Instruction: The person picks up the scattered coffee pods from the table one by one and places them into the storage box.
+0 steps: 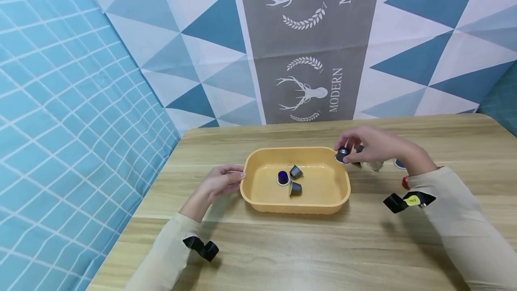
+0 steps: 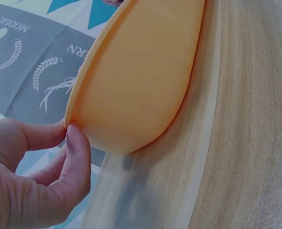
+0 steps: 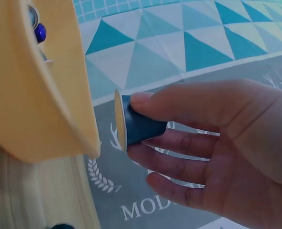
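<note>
Pinching the rim of the yellow tray (image 1: pixel 323 183) between thumb and finger, the left hand (image 1: pixel 221 182) probably steadies it on the table (image 1: pixel 242 246), while the right hand (image 1: pixel 371 143) grips a dark capsule (image 1: pixel 343 152) round its body, perhaps because that leaves the face of its pale lid (image 3: pixel 120 121) uncovered. From the head view this capsule overlaps the tray's far right corner; the right wrist view shows a gap, with the lid facing the tray. Only the head view fully shows the blue capsule (image 1: pixel 282 177) and two grey capsules (image 1: pixel 295 188) inside; the left wrist view makes the pinch plain but hides the contents behind the tray's wall.
</note>
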Demonstrator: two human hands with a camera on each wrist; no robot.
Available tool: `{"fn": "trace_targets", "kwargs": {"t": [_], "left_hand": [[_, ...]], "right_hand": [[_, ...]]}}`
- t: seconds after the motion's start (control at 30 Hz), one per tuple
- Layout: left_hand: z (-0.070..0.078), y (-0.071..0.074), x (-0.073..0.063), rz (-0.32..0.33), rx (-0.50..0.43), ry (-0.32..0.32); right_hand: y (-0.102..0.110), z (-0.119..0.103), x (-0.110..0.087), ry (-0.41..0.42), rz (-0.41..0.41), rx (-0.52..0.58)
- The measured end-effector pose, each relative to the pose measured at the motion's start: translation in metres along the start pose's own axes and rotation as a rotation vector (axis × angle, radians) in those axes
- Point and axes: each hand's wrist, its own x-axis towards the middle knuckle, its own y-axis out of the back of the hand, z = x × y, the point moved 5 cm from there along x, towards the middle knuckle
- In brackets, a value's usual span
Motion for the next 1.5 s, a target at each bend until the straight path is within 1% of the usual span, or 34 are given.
{"fn": "trace_targets", "kwargs": {"t": [0.07,0.17,0.3,0.5,0.77,0.9,1.13,1.23,1.33,1.5], "left_hand": [[0.001,0.0,0.001,-0.004,0.011,0.001],[0.002,0.001,0.001,-0.008,0.02,-0.003],[0.001,0.001,0.0,-0.012,0.011,-0.012],[0.0,-0.001,0.0,-0.008,0.0,-0.008],[-0.001,0.004,-0.002,0.006,0.004,-0.011],[-0.002,0.004,-0.001,0.016,0.007,-0.008],[0.0,-0.004,0.002,0.009,-0.016,-0.01],[0.001,-0.004,0.002,0.015,-0.023,-0.01],[0.003,-0.003,0.002,0.02,-0.029,-0.016],[0.0,-0.004,0.001,0.029,-0.034,-0.004]], "right_hand": [[-0.001,-0.002,0.004,0.012,-0.006,0.0],[-0.002,-0.006,0.01,0.052,-0.01,-0.009],[-0.004,-0.011,0.02,0.09,-0.019,-0.01],[-0.003,-0.016,0.032,0.092,-0.031,-0.008],[-0.004,-0.028,0.049,0.122,-0.06,0.006],[-0.006,-0.029,0.054,0.112,-0.081,0.038],[-0.01,-0.024,0.056,0.083,-0.117,0.091],[-0.012,-0.022,0.06,0.088,-0.131,0.098],[-0.014,-0.023,0.065,0.074,-0.155,0.103],[-0.018,-0.029,0.071,0.064,-0.209,0.1]]}}
